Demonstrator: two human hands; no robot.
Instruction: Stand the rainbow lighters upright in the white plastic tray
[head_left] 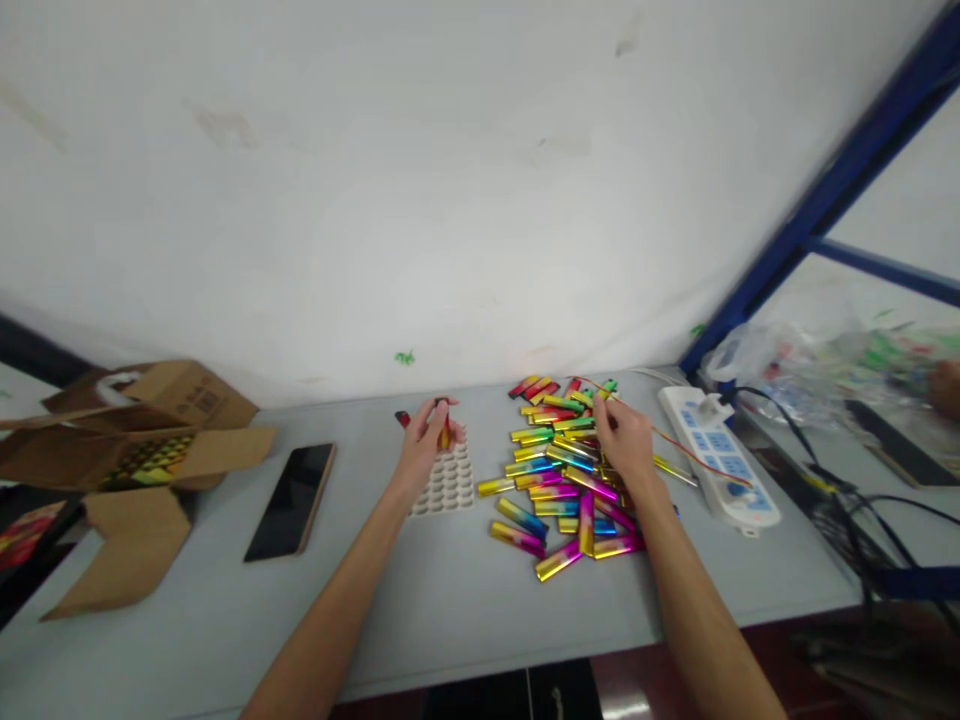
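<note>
My left hand (429,440) is closed around a red-and-yellow lighter (445,436), above the far part of a white tray with rows of round holes (441,487). Another dark red lighter (403,419) shows just left of that hand; whether I grip it too is unclear. To the right spreads a loose pile of shiny lighters (556,492) in yellow fading to red, green, blue or purple. My right hand (626,435) is at the pile's far right side, its fingers pinched together beside a green-ended lighter (608,388). What lies between those fingertips is hidden.
A white power strip (720,460) lies right of the pile, with a thin orange cord (697,459) running from it past my right hand. At left are a black phone (291,502) and an open cardboard box (161,440). Blue shelf posts (795,220) and black cables (832,487) stand right.
</note>
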